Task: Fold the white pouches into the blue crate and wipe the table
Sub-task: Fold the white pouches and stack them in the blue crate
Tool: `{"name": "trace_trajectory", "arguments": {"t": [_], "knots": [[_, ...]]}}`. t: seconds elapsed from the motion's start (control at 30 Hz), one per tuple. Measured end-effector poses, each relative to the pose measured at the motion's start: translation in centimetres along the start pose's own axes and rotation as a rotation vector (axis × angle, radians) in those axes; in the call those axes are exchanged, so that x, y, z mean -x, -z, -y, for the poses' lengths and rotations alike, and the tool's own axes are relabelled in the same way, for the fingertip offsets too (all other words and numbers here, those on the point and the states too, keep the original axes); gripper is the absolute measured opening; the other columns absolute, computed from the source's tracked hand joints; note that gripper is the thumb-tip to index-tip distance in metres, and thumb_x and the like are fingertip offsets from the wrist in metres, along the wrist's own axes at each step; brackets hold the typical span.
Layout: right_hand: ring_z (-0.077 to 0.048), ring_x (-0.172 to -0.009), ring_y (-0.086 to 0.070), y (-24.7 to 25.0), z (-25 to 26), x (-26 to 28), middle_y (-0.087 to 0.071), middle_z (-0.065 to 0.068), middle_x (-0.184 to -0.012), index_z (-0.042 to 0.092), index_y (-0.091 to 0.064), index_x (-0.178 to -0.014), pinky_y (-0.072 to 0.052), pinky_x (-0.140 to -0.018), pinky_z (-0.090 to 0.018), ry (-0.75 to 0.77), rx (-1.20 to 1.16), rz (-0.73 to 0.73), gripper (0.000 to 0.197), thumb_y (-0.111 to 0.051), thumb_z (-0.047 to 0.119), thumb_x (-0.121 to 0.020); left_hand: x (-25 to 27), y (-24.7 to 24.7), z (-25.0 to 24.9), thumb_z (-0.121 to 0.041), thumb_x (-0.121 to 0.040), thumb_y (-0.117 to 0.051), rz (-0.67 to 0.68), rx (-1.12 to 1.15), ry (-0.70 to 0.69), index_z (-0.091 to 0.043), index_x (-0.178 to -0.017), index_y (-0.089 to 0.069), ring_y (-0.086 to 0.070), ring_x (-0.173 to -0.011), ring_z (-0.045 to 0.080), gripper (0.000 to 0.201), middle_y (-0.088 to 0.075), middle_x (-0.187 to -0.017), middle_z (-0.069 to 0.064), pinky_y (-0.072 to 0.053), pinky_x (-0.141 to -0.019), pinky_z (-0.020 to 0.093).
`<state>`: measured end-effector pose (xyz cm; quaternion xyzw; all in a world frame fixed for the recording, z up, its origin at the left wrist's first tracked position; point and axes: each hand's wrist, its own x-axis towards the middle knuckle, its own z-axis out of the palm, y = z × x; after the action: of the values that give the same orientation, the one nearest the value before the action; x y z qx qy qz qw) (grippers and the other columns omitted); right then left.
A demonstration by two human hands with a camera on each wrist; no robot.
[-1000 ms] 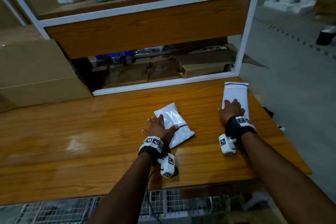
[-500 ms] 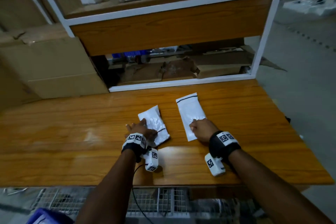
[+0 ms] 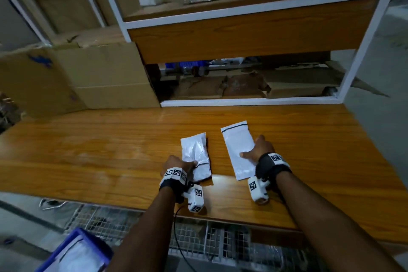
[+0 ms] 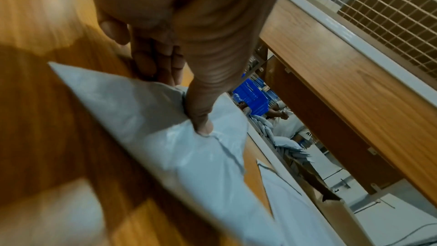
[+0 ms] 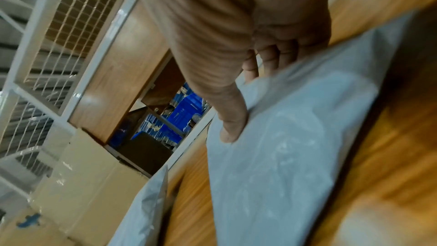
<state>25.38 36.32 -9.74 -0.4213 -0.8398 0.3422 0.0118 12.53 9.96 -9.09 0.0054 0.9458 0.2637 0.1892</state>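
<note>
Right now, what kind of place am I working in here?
Probably a warehouse or packing station. A wooden workbench with a white metal frame carries two white pouches, cardboard boxes are stacked behind it, and a blue crate holding pouches sits on the floor by the bench.

No text, brand or number can be read; only square black-and-white marker patterns stand on the wrist bands (image 3: 174,173), at about 6 o'clock in the head view.
</note>
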Motion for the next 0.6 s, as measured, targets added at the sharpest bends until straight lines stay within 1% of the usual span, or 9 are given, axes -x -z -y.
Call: {"name": "trace_trajectory", "arguments": {"t": [0.07, 0.13, 0.2, 0.3, 0.37, 0.4, 0.47, 0.53, 0.6], "knots": [[-0.035, -0.114, -0.059, -1.1, 0.3, 0.0, -0.057, -0.012, -0.132, 0.008, -0.046, -0.132, -0.054, -0.083, -0.039, -0.021, -0.069, 0.024, 0.098, -0.092, 0.047, -0.054, 0.2, 0.6, 0.5, -0.049, -0.061, -0.090, 0.036, 0.087, 0.017, -0.005, -0.068, -0.065, -0.059, -0.053, 0.020, 0.052, -0.063, -0.060, 0.004, -0.040, -0.045, 0.021], [-0.030, -0.100, -0.066, -2.1, 0.9, 0.1, -0.067, -0.009, -0.119, 0.011, -0.061, -0.116, -0.057, -0.078, -0.037, 0.020, -0.081, 0.080, 0.077, -0.091, 0.047, -0.054, -0.1, 1.5, 1.7, -0.039, -0.065, -0.091, 0.076, 0.140, 0.022, -0.004, -0.069, -0.064, -0.058, -0.056, 0.021, 0.043, -0.064, -0.064, 0.005, -0.041, -0.048, 0.022], [-0.028, -0.090, -0.068, -3.2, 2.3, 0.3, -0.072, -0.008, -0.109, 0.013, -0.069, -0.104, -0.057, -0.074, -0.036, 0.095, -0.088, 0.125, 0.053, -0.085, 0.046, -0.066, -0.4, 2.5, 3.6, -0.038, -0.065, -0.090, 0.071, 0.183, 0.029, -0.008, -0.073, -0.065, -0.061, -0.065, 0.022, 0.039, -0.066, -0.073, 0.007, -0.045, -0.057, 0.025], [-0.031, -0.093, -0.067, -5.2, 6.2, 1.7, -0.071, -0.011, -0.108, 0.010, -0.070, -0.107, -0.055, -0.076, -0.037, 0.196, -0.159, 0.191, 0.039, -0.070, 0.042, -0.085, -0.4, 3.9, 7.3, -0.034, -0.070, -0.088, -0.007, 0.320, 0.037, -0.009, -0.072, -0.065, -0.061, -0.061, 0.022, 0.034, -0.068, -0.072, 0.009, -0.045, -0.054, 0.025], [-0.032, -0.098, -0.066, -7.2, 9.5, 3.3, -0.070, -0.012, -0.113, 0.009, -0.069, -0.112, -0.055, -0.081, -0.039, 0.248, -0.232, 0.257, 0.037, -0.065, 0.039, -0.090, 0.1, 5.2, 10.3, -0.035, -0.076, -0.084, -0.098, 0.391, 0.042, -0.008, -0.068, -0.063, -0.060, -0.060, 0.022, 0.035, -0.065, -0.067, 0.008, -0.045, -0.053, 0.027], [-0.032, -0.101, -0.065, -8.3, 11.3, 4.5, -0.069, -0.012, -0.115, 0.008, -0.068, -0.114, -0.053, -0.082, -0.038, 0.282, -0.261, 0.286, 0.036, -0.063, 0.036, -0.092, 0.4, 6.0, 11.9, -0.036, -0.077, -0.083, -0.139, 0.431, 0.042, -0.007, -0.068, -0.063, -0.063, -0.062, 0.023, 0.037, -0.065, -0.066, 0.008, -0.048, -0.055, 0.030], [-0.031, -0.106, -0.064, -10.8, 14.6, 7.2, -0.069, -0.010, -0.117, 0.008, -0.067, -0.117, -0.048, -0.082, -0.031, 0.364, -0.291, 0.330, 0.033, -0.060, 0.032, -0.095, 0.9, 7.7, 15.5, -0.037, -0.075, -0.084, -0.208, 0.506, 0.075, -0.003, -0.080, -0.070, -0.070, -0.077, 0.027, 0.038, -0.071, -0.078, 0.011, -0.053, -0.062, 0.035], [-0.028, -0.105, -0.064, -13.6, 17.5, 10.3, -0.069, -0.007, -0.115, 0.009, -0.066, -0.117, -0.044, -0.080, -0.027, 0.440, -0.286, 0.367, 0.032, -0.060, 0.031, -0.095, 1.6, 9.5, 19.3, -0.035, -0.076, -0.084, -0.283, 0.545, 0.119, 0.000, -0.100, -0.073, -0.069, -0.088, 0.027, 0.043, -0.073, -0.095, 0.013, -0.049, -0.068, 0.033], [-0.027, -0.101, -0.064, -16.6, 20.2, 13.7, -0.068, -0.005, -0.111, 0.010, -0.066, -0.116, -0.042, -0.077, -0.027, 0.488, -0.251, 0.408, 0.033, -0.063, 0.034, -0.093, 2.7, 11.2, 22.9, -0.036, -0.078, -0.082, -0.337, 0.559, 0.142, -0.002, -0.104, -0.073, -0.068, -0.084, 0.025, 0.044, -0.072, -0.097, 0.012, -0.050, -0.070, 0.034]]}}
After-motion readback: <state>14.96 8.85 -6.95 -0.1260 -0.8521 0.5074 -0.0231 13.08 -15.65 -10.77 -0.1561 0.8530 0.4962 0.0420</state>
